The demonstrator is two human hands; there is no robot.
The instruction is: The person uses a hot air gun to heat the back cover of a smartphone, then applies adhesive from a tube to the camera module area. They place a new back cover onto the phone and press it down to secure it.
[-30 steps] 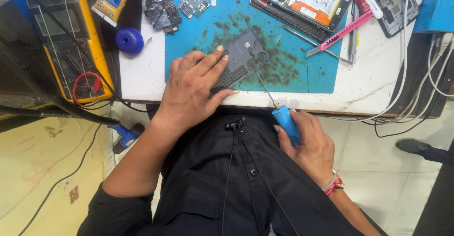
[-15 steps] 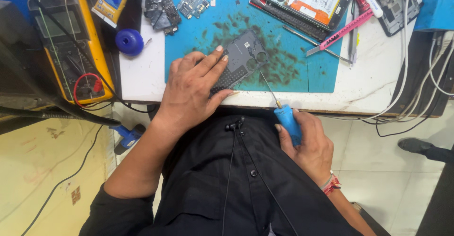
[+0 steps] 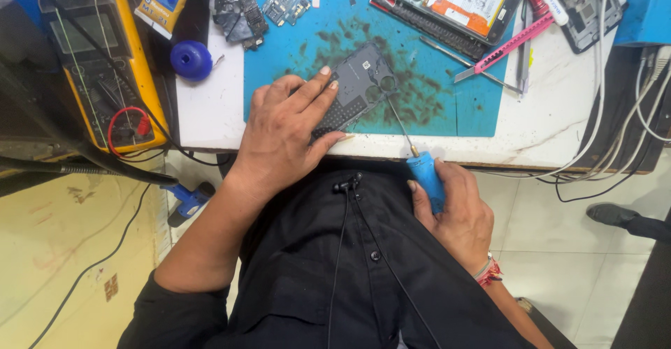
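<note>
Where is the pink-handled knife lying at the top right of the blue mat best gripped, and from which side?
Probably by the middle of the pink handle of the pink knife, coming from above with fingers across its width. It lies flat and slanted, the metal blade end points down-left towards the tweezers, and the handle's upper end sits close to other tools.

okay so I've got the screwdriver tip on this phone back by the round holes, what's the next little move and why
Probably a slow turn of the blue-handled screwdriver while pressing lightly. Its thin shaft already slants up to the dark phone panel near the round openings, so the tip looks seated, though the screw itself is too small to see. The left hand lies flat on the panel, pinning it to the blue mat; the right hand grips the handle.
</note>
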